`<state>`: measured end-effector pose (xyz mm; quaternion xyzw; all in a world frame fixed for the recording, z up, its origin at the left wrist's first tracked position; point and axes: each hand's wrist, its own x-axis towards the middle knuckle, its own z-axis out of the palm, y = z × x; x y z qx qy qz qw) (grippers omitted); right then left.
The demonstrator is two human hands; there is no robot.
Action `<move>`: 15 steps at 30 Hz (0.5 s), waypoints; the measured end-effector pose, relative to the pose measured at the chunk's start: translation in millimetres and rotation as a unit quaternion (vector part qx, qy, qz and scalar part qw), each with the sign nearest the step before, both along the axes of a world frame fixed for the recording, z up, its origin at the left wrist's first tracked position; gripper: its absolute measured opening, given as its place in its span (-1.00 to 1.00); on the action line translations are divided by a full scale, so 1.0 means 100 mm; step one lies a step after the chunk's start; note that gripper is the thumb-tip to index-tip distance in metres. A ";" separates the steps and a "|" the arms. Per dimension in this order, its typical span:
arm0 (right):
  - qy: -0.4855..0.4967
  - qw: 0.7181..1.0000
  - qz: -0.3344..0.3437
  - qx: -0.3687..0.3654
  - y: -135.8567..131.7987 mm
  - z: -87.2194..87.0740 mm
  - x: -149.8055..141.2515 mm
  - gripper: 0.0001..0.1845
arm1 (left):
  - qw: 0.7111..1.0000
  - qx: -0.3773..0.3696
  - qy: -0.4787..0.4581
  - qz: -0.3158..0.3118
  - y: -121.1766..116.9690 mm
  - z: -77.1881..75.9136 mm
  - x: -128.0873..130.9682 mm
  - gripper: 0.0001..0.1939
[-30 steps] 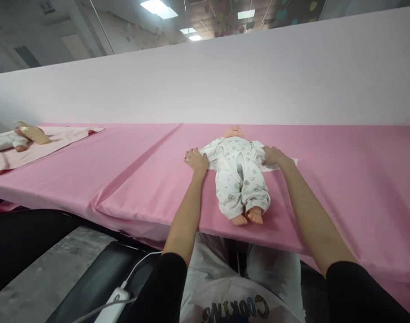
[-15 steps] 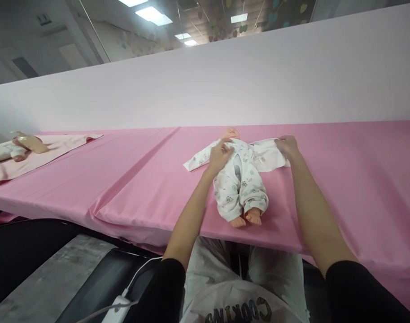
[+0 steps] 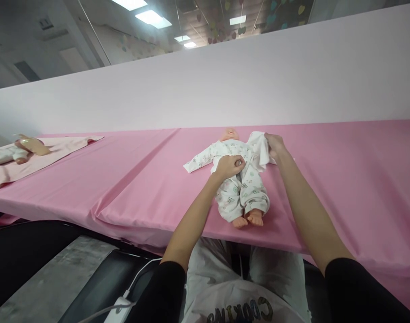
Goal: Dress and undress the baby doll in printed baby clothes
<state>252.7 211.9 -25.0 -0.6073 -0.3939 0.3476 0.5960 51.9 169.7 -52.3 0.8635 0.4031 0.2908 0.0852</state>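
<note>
Well off to the left of the left hand (image 3: pixel 229 166), a pale pink blanket (image 3: pixel 68 144) carries a tan, bottle-shaped object (image 3: pixel 37 146) and, beside it, what looks like a second doll (image 3: pixel 1 155) in white (cut off by the edge of the view). Beyond both hands stands a white partition (image 3: pixel 205 89); under them spreads a pink sheet (image 3: pixel 141 179), creased left of the left hand. Below and left of that hand, down by the elbow, a white power strip (image 3: pixel 119 309) lies on a black seat (image 3: pixel 93 282).

The baby doll (image 3: pixel 248 181) lies face up, directly under the left hand, which covers its waist. Its head is just beyond that hand, its bare feet nearer the person, and the printed trousers (image 3: pixel 228 201) extend below the hand. The left hand is loosely curled; whether it grips anything cannot be told. The right hand (image 3: pixel 274 144), beside the doll's shoulder, pinches the lifted jacket front (image 3: pixel 259 142), which bunches between it and the chest. One printed sleeve (image 3: pixel 201 160) stretches out flat, left of the left hand.
</note>
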 end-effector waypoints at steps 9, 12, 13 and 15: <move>-0.322 0.914 0.240 0.049 -0.13 -0.03 -0.61 -0.84 | 0.988 -0.086 -0.108 -0.064 0.04 -0.01 -0.04 -0.82; -0.318 0.906 0.276 0.047 -0.15 -0.03 -0.57 -0.78 | 0.929 -0.186 -0.316 -0.044 0.17 0.00 -0.08 -0.75; -0.305 0.906 0.290 0.042 -0.15 -0.03 -0.55 -0.72 | 0.904 -0.198 -0.380 -0.010 0.24 0.01 -0.09 -0.73; -0.277 0.907 0.315 0.029 -0.16 -0.03 -0.53 -0.65 | 0.874 -0.164 -0.453 0.063 0.41 0.04 -0.13 -0.73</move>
